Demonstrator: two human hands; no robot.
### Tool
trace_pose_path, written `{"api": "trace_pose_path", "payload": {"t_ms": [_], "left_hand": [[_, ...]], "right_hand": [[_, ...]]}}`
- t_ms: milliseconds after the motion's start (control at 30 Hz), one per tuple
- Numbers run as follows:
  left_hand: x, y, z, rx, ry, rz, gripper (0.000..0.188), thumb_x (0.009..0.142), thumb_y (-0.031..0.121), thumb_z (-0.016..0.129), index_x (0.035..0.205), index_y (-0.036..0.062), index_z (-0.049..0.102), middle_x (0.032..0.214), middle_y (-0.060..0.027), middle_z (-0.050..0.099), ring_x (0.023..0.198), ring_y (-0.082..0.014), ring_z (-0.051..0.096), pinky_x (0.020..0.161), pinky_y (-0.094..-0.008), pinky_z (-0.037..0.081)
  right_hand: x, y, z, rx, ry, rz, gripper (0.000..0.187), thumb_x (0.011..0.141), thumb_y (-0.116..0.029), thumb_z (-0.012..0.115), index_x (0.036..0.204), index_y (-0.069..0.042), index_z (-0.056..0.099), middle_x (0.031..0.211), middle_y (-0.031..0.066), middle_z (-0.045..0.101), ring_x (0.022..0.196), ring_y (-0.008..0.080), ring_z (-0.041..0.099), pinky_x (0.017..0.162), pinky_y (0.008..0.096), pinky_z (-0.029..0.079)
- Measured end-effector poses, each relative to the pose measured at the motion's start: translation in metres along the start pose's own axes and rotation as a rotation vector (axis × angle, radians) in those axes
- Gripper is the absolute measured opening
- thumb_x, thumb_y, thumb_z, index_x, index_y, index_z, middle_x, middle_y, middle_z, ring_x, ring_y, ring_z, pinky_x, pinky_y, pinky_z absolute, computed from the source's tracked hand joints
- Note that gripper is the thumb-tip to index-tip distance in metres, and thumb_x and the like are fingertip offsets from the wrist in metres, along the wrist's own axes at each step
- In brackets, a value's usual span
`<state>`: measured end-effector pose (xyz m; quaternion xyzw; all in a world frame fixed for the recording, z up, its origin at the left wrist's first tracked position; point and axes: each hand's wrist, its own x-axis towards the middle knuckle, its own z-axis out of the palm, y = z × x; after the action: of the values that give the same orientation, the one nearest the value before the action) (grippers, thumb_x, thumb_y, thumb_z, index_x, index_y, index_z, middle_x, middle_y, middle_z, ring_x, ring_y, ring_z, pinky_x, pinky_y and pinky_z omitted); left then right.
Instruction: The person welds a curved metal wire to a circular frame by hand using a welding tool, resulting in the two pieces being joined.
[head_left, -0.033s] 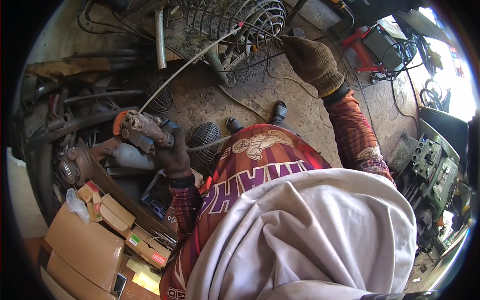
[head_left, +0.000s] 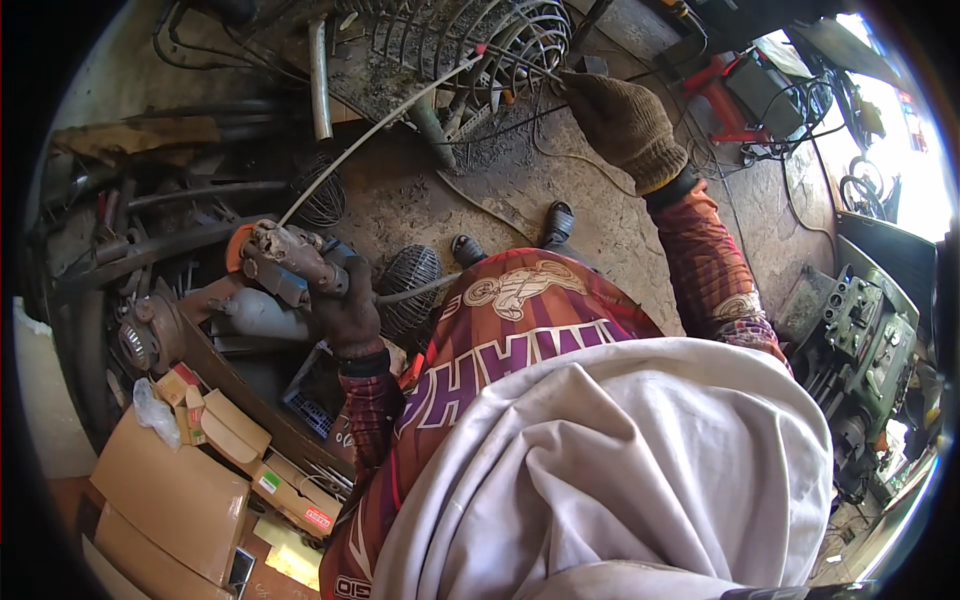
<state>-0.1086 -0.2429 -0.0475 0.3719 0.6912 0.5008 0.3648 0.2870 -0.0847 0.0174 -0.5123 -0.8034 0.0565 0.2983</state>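
Note:
My left hand [head_left: 347, 315], in a dark dirty glove, is closed around the body of a gas torch [head_left: 285, 262] with orange and blue parts. Its long thin tube [head_left: 375, 128] slants up and away to the right and ends in a pink tip [head_left: 480, 49]. My right hand [head_left: 625, 125], in a brown knit glove, pinches the near end of a thin metal rod [head_left: 533, 68]. That rod runs left toward the tip, over a cage of curved metal bars [head_left: 462, 40]. Whether tip and rod touch, I cannot tell.
A grey hose [head_left: 415, 290] runs beside my left hand. Round wire cages [head_left: 410, 285] stand on the floor near my feet. Cardboard boxes [head_left: 170, 490] lie at lower left, scrap metal [head_left: 150, 240] at left. A red-framed machine [head_left: 722, 100] and a green machine [head_left: 865, 330] stand at right.

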Motion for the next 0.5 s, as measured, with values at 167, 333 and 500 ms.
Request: {"api": "trace_pose_path", "payload": {"t_ms": [167,333,500], "left_hand": [[0.004,-0.002,0.005,0.022,-0.027,0.140,0.036,0.086,0.011,0.074,0.117,-0.0018,0.060,0.092,-0.0047,0.062,0.075,-0.0147,0.061,0.061,-0.0311,0.051],[0.003,-0.001,0.012,0.051,0.015,0.187,0.037,0.087,0.012,0.074,0.118,-0.0015,0.060,0.098,-0.0037,0.063,0.078,-0.0143,0.061,0.068,-0.0310,0.052],[0.002,-0.003,0.010,0.050,-0.004,0.087,0.038,0.087,0.013,0.074,0.119,-0.0003,0.059,0.096,-0.0032,0.064,0.078,-0.0133,0.061,0.069,-0.0301,0.052]], "right_hand": [[0.001,-0.005,-0.003,0.008,-0.046,0.055,0.024,0.096,-0.029,0.065,0.110,-0.012,0.073,0.092,0.0131,0.074,0.085,0.0331,0.073,0.072,0.0415,0.060],[0.000,-0.004,-0.002,0.007,-0.031,0.029,0.024,0.096,-0.029,0.065,0.111,-0.012,0.073,0.092,0.0128,0.074,0.086,0.0332,0.072,0.073,0.0416,0.059],[0.001,-0.006,-0.004,-0.013,-0.045,0.026,0.025,0.097,-0.030,0.063,0.113,-0.012,0.073,0.094,0.0124,0.074,0.087,0.0326,0.072,0.073,0.0412,0.059]]}}
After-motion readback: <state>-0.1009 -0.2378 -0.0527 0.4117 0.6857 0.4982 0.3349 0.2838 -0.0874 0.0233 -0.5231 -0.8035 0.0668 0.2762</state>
